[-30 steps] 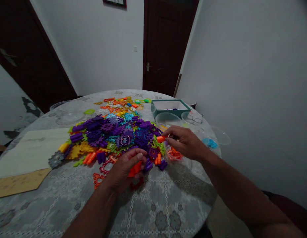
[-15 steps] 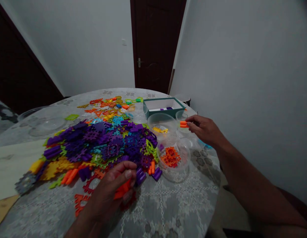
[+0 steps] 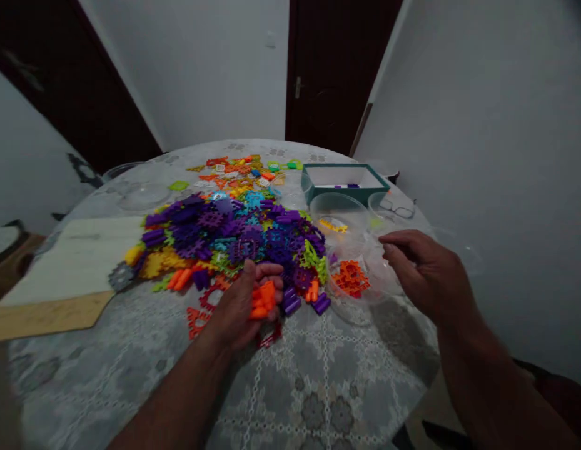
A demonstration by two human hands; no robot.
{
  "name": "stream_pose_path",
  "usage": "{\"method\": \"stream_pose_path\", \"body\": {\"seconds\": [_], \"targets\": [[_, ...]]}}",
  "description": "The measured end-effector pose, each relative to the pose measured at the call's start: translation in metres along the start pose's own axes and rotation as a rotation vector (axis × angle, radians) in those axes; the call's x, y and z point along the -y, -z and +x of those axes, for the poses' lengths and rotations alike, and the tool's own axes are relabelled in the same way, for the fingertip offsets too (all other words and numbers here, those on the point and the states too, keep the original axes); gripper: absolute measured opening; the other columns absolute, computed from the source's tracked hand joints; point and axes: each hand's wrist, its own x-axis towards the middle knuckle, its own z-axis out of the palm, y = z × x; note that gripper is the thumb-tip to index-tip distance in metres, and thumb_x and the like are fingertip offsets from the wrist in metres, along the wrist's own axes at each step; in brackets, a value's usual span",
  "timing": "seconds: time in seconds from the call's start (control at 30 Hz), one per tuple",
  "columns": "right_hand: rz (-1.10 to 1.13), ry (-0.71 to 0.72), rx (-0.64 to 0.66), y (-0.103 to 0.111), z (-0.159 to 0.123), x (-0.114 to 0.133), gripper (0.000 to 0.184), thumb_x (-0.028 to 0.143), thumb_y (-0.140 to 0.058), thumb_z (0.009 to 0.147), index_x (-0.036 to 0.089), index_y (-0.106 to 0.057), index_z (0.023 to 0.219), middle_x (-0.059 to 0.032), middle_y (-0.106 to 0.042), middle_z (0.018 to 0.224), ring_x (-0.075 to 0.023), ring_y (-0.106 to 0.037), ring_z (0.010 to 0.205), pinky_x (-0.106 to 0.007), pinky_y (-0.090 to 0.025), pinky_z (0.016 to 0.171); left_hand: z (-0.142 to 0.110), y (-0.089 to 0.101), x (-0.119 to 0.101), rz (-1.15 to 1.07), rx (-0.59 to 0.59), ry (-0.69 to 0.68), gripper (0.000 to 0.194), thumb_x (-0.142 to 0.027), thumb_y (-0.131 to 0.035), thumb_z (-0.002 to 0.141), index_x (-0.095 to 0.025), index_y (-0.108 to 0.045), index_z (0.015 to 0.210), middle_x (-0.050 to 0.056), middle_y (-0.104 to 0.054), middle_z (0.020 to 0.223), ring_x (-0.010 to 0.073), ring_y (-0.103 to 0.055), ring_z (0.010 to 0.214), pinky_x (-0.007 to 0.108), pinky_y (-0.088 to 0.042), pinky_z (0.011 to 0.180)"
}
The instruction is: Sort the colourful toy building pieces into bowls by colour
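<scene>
My left hand (image 3: 243, 306) lies palm up at the front of the heap, shut on several orange plastic connector pieces (image 3: 262, 301). Its fingers curl around them. A heap of interlocking plastic building pieces (image 3: 238, 240), mostly purple with blue, yellow and green, spreads just beyond it. My right hand (image 3: 426, 272) hangs empty, fingers loosely apart, above the edge of a clear plastic bowl (image 3: 365, 287). Orange lattice pieces (image 3: 351, 279) lie inside that bowl. Purple connectors (image 3: 293, 302) sit on the cloth between my hands.
A second clear bowl (image 3: 339, 212) holds yellow pieces. Behind it stands a teal box (image 3: 344, 181), with eyeglasses (image 3: 396, 210) to its right. Orange pieces (image 3: 238, 175) lie at the far side of the round, lace-patterned table (image 3: 313, 375). Pale boards (image 3: 69, 269) lie at the left.
My right hand has moved right and no longer shows the orange pieces it held. My left hand has turned palm up, with orange pieces visible in it. The view has shifted.
</scene>
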Motion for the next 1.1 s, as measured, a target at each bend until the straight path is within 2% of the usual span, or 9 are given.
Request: {"method": "stream_pose_path", "body": {"seconds": [0.17, 0.27, 0.37, 0.47, 0.7, 0.83, 0.93, 1.0, 1.1], "targets": [[0.284, 0.31, 0.255, -0.033, -0.024, 0.084, 0.026, 0.017, -0.06, 0.103, 0.023, -0.069, 0.127, -0.0097, -0.075, 0.126, -0.0239, -0.072, 0.117, -0.041, -0.062, 0.102, 0.001, 0.001, 0.0, -0.029, 0.053, -0.039, 0.071, -0.08, -0.061, 0.09, -0.014, -0.07, 0.116, 0.006, -0.065, 0.087, 0.0151, -0.064, 0.064, 0.024, -0.054, 0.046], [0.333, 0.357, 0.341, -0.063, -0.035, 0.11, 0.04, 0.016, -0.057, 0.104, 0.022, -0.06, 0.144, -0.0136, -0.066, 0.144, -0.0263, -0.065, 0.133, -0.047, -0.06, 0.109, -0.001, 0.0, 0.003, 0.024, 0.075, -0.064, 0.075, -0.085, -0.06, 0.087, -0.016, -0.069, 0.117, 0.008, -0.069, 0.091, 0.0155, -0.065, 0.062, 0.025, -0.055, 0.046], [0.309, 0.345, 0.397, -0.087, -0.041, 0.116, 0.048, 0.017, -0.057, 0.104, 0.021, -0.053, 0.152, -0.017, -0.059, 0.152, -0.0302, -0.059, 0.14, -0.052, -0.06, 0.109, -0.002, -0.002, 0.007, 0.108, 0.1, -0.06, 0.077, -0.087, -0.062, 0.083, -0.017, -0.07, 0.115, 0.01, -0.073, 0.098, 0.0166, -0.068, 0.062, 0.025, -0.053, 0.045], [0.328, 0.324, 0.414, -0.097, -0.045, 0.112, 0.042, 0.018, -0.059, 0.103, 0.022, -0.058, 0.145, -0.0154, -0.063, 0.143, -0.0288, -0.064, 0.131, -0.048, -0.062, 0.103, -0.002, -0.002, 0.01, 0.16, 0.136, -0.039, 0.077, -0.087, -0.065, 0.082, -0.018, -0.069, 0.115, 0.01, -0.074, 0.096, 0.0174, -0.068, 0.06, 0.025, -0.052, 0.043], [0.484, 0.261, 0.288, -0.071, -0.051, 0.111, 0.014, 0.02, -0.067, 0.101, 0.022, -0.068, 0.114, -0.0058, -0.069, 0.105, -0.0184, -0.067, 0.089, -0.035, -0.058, 0.081, 0.004, 0.002, 0.016, 0.227, 0.203, 0.028, 0.07, -0.083, -0.06, 0.088, -0.017, -0.069, 0.111, 0.004, -0.066, 0.079, 0.0138, -0.059, 0.05, 0.025, -0.05, 0.041], [0.446, 0.135, 0.129, -0.04, -0.05, 0.093, 0.019, 0.022, -0.067, 0.1, 0.023, -0.07, 0.119, -0.0046, -0.069, 0.103, -0.0147, -0.063, 0.077, -0.029, -0.052, 0.068, 0.002, 0.001, 0.01, 0.173, 0.212, 0.036, 0.064, -0.076, -0.062, 0.092, -0.015, -0.071, 0.105, -0.002, -0.052, 0.068, 0.0086, -0.043, 0.046, 0.021, -0.042, 0.041], [0.28, 0.044, -0.007, -0.015, -0.043, 0.057, 0.018, 0.027, -0.065, 0.1, 0.023, -0.072, 0.117, -0.0058, -0.07, 0.105, -0.0166, -0.065, 0.081, -0.03, -0.053, 0.07, -0.003, -0.001, 0.001, 0.059, 0.247, 0.023, 0.044, -0.053, -0.07, 0.091, -0.012, -0.074, 0.105, 0.001, -0.053, 0.076, 0.012, -0.051, 0.057, 0.027, -0.052, 0.052], [0.144, -0.048, -0.091, -0.001, -0.036, 0.025, 0.02, 0.03, -0.065, 0.099, 0.021, -0.073, 0.114, -0.0067, -0.071, 0.106, -0.0168, -0.065, 0.077, -0.032, -0.054, 0.071, -0.006, -0.001, -0.003, -0.028, 0.268, -0.018, 0.035, -0.035, -0.07, 0.082, -0.011, -0.075, 0.107, 0.004, -0.056, 0.082, 0.016, -0.057, 0.067, 0.032, -0.058, 0.063], [-0.066, -0.151, -0.163, 0.007, -0.025, -0.024, 0.024, 0.033, -0.065, 0.094, 0.019, -0.074, 0.111, -0.0084, -0.073, 0.105, -0.0176, -0.065, 0.071, -0.036, -0.055, 0.075, -0.008, 0.0, -0.005, -0.1, 0.275, -0.075, 0.045, -0.017, -0.064, 0.063, -0.011, -0.076, 0.106, 0.007, -0.059, 0.088, 0.0182, -0.059, 0.074, 0.035, -0.059, 0.072]]}}
